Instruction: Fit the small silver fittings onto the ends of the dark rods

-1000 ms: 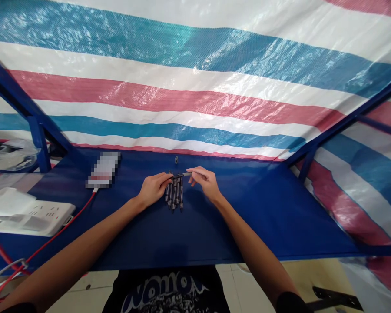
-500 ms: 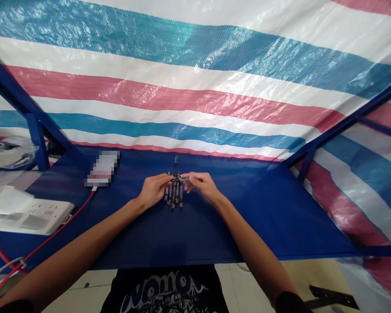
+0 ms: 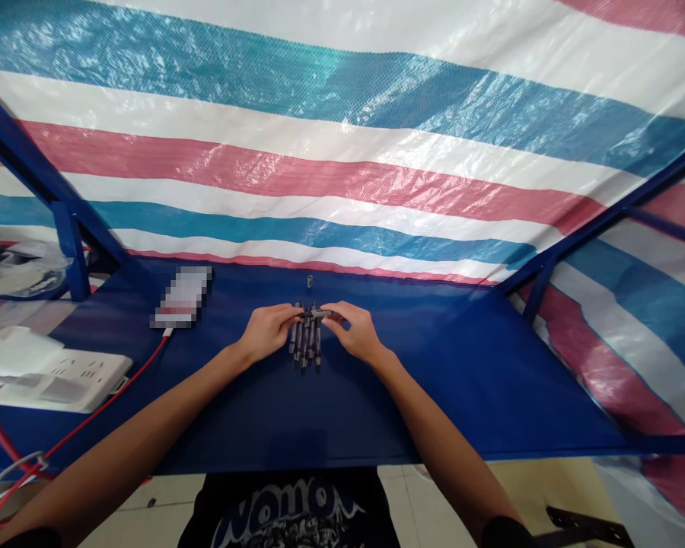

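Several dark pens [image 3: 307, 342] lie side by side on the blue table [image 3: 342, 411], pointing away from me. My left hand [image 3: 267, 332] and my right hand [image 3: 355, 332] meet just above their far ends. Both pinch one thin dark pen [image 3: 315, 313] held crosswise between the fingertips, left fingers on its left end, right fingers on its right end. A small dark cap-like piece [image 3: 309, 281] stands alone on the table a little behind the hands.
A blurred white device [image 3: 181, 297] with a red cable [image 3: 114, 396] lies at the back left. A white power strip [image 3: 57, 378] sits at the left edge. A striped tarp [image 3: 342, 152] walls the back, held by blue frame bars [image 3: 71, 259].
My right hand has moved left, closing up to my left hand along the crosswise pen, so less of it shows between them. The pens on the table have not moved.
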A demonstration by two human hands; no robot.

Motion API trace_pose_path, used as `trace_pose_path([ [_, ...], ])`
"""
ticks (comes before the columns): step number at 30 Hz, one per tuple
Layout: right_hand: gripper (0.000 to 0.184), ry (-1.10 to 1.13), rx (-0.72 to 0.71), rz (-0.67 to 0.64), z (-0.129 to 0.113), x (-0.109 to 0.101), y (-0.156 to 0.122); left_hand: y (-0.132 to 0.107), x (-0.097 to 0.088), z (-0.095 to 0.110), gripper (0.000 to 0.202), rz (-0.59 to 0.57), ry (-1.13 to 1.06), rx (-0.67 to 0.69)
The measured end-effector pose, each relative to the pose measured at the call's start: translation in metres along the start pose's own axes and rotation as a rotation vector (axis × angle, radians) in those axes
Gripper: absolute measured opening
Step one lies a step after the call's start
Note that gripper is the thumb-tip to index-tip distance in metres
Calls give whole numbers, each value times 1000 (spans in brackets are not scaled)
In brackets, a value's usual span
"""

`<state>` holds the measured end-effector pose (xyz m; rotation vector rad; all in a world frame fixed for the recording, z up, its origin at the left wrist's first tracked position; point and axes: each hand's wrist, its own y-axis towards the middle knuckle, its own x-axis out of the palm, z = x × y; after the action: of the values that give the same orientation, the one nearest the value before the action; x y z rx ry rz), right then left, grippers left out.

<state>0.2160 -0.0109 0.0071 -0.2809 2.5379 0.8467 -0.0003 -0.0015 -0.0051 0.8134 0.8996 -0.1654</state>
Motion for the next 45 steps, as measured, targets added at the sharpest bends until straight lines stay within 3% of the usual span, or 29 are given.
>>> trace_pose_path([
  [3,21,-159,-154,-29,0,3,-4,2,-5,6,25,-84,-40,38],
  [6,22,-240,-187,-15,-3,6,-8,4,-10,17,26,-103,-56,28],
  [22,28,-302,-185,-13,-11,13,-11,2,-7,28,29,-3,78,133],
  [30,29,-356,-183,-64,-3,9,-5,4,-5,13,29,-107,43,128],
  [33,26,-322,-172,-26,0,2,-2,5,-8,6,31,-146,65,119],
  [39,19,-285,-189,40,1,-4,-1,4,-10,-1,28,-72,145,111],
  [45,12,-242,-146,86,-5,4,-5,1,-5,13,23,-47,94,50],
])
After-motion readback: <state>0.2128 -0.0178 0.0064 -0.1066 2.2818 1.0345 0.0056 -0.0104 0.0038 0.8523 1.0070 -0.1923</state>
